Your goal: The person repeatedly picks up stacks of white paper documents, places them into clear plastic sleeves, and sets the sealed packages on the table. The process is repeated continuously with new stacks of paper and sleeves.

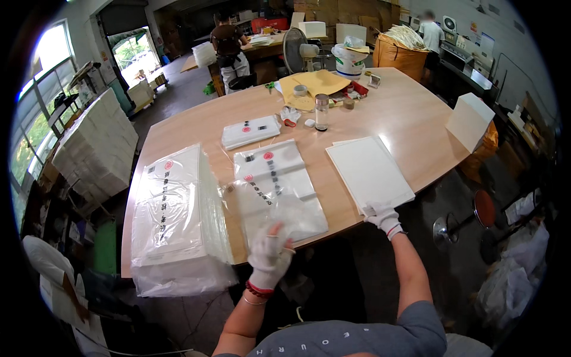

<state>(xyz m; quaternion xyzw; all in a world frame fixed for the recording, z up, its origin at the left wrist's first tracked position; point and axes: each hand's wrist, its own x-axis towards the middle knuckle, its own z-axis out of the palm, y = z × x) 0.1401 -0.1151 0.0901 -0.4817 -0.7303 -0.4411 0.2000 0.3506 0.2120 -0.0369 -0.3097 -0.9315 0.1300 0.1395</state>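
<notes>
My left hand (pixel 269 256), in a white glove with bare fingertips, is at the near edge of a flat pile of clear printed plastic bags (pixel 303 193). The top bag (pixel 253 199) is skewed and partly lifted, its film blurred beside my fingers. Motion smears this hand, so whether it grips the film is unclear. At the table's front edge my gloved right hand (pixel 383 219) is closed on the near corner of a stack of white sheets (pixel 372 169). To the left stands a tall pile of filled plastic bags (pixel 178 208), with black print and red seals.
Behind the bags lies a folded plastic pack (pixel 251 132). Farther back on the table (pixel 202 125) are a glass jar (pixel 321 113), tape rolls (pixel 300 90), yellow paper (pixel 315 80) and a white bucket (pixel 350 62). A stool (pixel 483 208) stands right. Other people work in the background.
</notes>
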